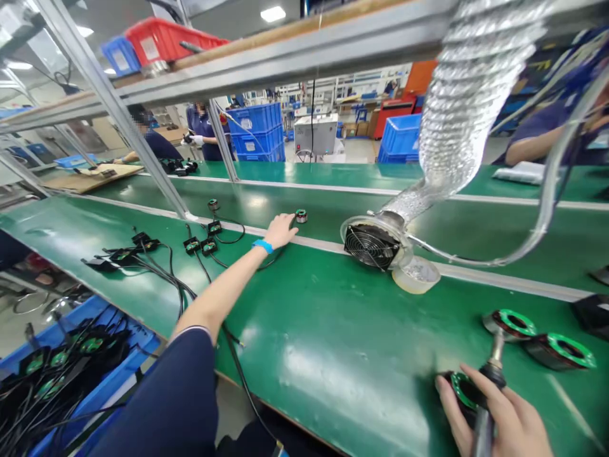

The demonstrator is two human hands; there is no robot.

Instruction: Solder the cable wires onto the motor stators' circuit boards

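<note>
My left hand, with a blue band at the wrist, reaches across the bench with fingers stretched out. Its fingertips are at the edge of a small round wound coil; whether they touch it I cannot tell. At the lower right, my right hand is closed around what looks like a soldering iron, its metal end pointing away from me. Under the same hand's fingers is a black round part with a green ring. Two larger coil rings with green tops lie just beyond it.
A fan on a foil duct stands mid-bench beside a round tub. Black cabled parts spread over the left side. A blue crate of cabled parts sits lower left. Co-workers are beyond the bench.
</note>
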